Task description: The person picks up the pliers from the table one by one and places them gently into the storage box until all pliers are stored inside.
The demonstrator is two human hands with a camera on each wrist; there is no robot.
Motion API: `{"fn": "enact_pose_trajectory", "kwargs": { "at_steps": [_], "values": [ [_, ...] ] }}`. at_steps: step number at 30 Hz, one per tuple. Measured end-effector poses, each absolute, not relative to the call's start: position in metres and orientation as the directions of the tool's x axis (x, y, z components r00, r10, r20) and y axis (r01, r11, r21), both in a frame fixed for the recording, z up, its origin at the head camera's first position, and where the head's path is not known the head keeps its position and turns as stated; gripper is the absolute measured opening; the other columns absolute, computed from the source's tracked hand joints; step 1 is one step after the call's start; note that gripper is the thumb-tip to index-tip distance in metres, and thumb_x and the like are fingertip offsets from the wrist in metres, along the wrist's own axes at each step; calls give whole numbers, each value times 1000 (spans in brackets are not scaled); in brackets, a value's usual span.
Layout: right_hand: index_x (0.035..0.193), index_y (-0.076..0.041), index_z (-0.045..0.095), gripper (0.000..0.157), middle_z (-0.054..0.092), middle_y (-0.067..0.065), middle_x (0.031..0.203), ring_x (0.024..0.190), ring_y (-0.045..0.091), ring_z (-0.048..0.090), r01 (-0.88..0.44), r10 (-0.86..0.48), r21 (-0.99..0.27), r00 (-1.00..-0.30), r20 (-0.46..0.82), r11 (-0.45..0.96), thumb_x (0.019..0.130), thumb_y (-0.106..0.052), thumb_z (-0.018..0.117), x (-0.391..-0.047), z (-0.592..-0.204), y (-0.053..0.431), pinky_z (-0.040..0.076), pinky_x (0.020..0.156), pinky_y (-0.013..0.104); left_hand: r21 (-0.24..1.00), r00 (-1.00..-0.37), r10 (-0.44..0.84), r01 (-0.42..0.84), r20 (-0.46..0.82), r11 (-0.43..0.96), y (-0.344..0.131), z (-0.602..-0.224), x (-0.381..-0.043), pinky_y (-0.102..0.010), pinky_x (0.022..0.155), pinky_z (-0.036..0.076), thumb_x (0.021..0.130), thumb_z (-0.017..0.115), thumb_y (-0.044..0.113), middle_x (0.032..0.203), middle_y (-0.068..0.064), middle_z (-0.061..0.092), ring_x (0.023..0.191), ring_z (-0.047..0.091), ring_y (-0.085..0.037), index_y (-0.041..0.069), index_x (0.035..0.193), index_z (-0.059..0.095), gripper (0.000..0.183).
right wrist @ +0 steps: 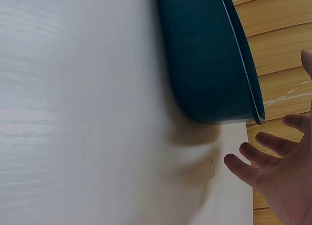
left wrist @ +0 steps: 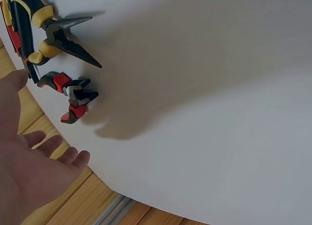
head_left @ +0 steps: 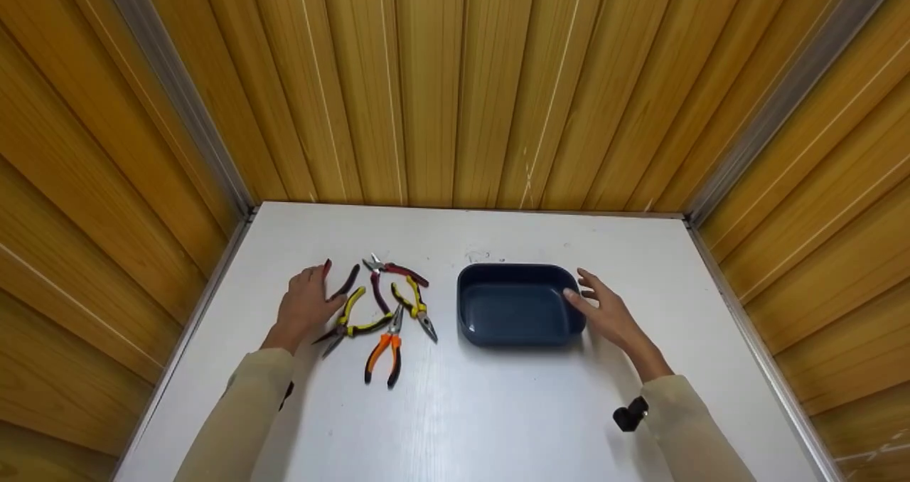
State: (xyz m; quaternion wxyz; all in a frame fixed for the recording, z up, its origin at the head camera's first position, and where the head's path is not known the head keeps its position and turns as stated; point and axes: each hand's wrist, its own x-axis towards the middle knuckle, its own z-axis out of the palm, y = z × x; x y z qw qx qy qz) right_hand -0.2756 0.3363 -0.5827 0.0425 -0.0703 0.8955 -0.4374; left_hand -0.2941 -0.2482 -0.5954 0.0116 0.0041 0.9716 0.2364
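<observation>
My left hand [head_left: 302, 308] is at the left of a loose group of pliers, its fingers beside a pair with red-and-black handles [left wrist: 73, 94]; that pair is partly hidden by the hand in the head view. Close by lie yellow-and-black pliers [head_left: 348, 325] with their handles spread. Orange-and-black pliers [head_left: 387, 350], yellow-and-black long-nose pliers [head_left: 419, 304] and red-handled cutters [head_left: 387, 269] lie to the right. A dark blue rectangular box [head_left: 520, 341] stands upright with nothing in it. My right hand [head_left: 608, 315] is at its right end, fingers spread, thumb overlapping the rim in the head view.
The white table [head_left: 441, 425] ends at a wood-panelled wall [head_left: 455, 91] behind, with panels at both sides too. Grey metal strips [head_left: 753, 354] run along the table's sides. A dark wrist device [head_left: 629, 415] sits at the right sleeve.
</observation>
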Motion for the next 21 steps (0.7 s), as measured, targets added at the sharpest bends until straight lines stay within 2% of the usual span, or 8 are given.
{"fn": "enact_pose_trajectory", "kwargs": {
  "at_steps": [6, 13, 18, 21],
  "values": [
    [164, -5, 34, 76, 47, 27, 157, 141, 48, 49, -44, -132, -817, -990, -40, 575, 108, -50, 57, -277, -584, 337, 44, 111, 60, 506, -999, 6, -14, -38, 862, -249, -604, -297, -61, 116, 36, 101, 70, 31, 160, -34, 35, 145, 37, -51, -12, 158, 31, 81],
    [159, 3, 39, 71, 48, 29, 152, 136, 45, 54, 54, -78, -879, -992, -103, 474, 110, -46, 56, -280, -588, 336, 57, 96, 45, 541, -996, -32, -73, -85, 838, -247, -615, -302, -60, 117, 36, 100, 64, 26, 160, -32, 37, 144, 40, -49, -9, 160, 30, 77],
    [145, 9, 51, 52, 55, 30, 136, 116, 39, 63, 129, -32, -922, -988, -151, 366, 113, -31, 53, -283, -595, 340, 60, 87, 41, 534, -997, -51, -75, -58, 842, -247, -618, -302, -60, 113, 40, 98, 63, 22, 152, -32, 46, 138, 47, -49, -11, 155, 37, 71],
    [139, 11, 54, 46, 57, 28, 127, 105, 32, 65, 158, -17, -934, -985, -173, 320, 113, -26, 53, -287, -599, 341, 60, 82, 39, 543, -996, -68, -87, -56, 835, -247, -617, -300, -61, 111, 42, 98, 64, 23, 148, -31, 50, 136, 49, -48, -10, 155, 37, 71]
  ]
}}
